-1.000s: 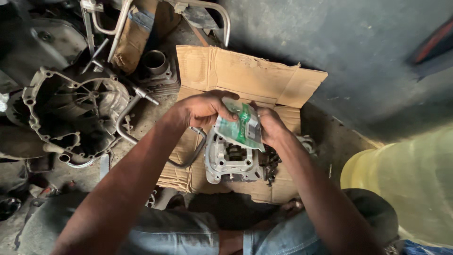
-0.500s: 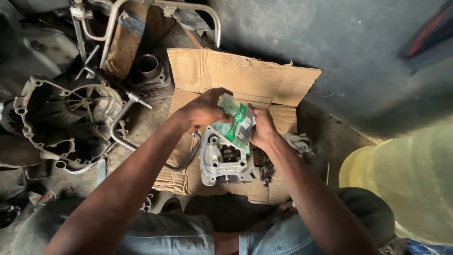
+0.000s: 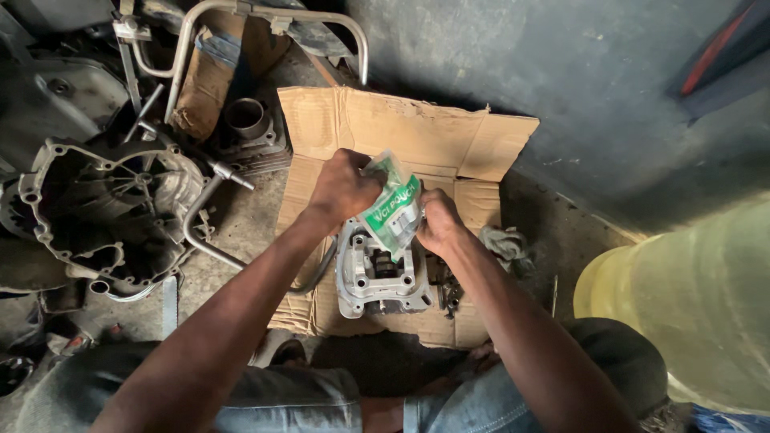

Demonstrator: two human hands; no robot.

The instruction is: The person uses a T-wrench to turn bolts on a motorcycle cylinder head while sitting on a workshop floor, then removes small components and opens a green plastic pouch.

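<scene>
1. Left hand [image 3: 341,188] and right hand [image 3: 437,220] both pinch a green pouch [image 3: 391,210].
2. Pouch sits between them, tilted, directly above the cylinder head [image 3: 377,277] on cardboard [image 3: 417,136].

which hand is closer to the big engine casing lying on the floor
Left. The left hand grips the green pouch on the side towards the engine casing; the right hand grips its far side.
</scene>
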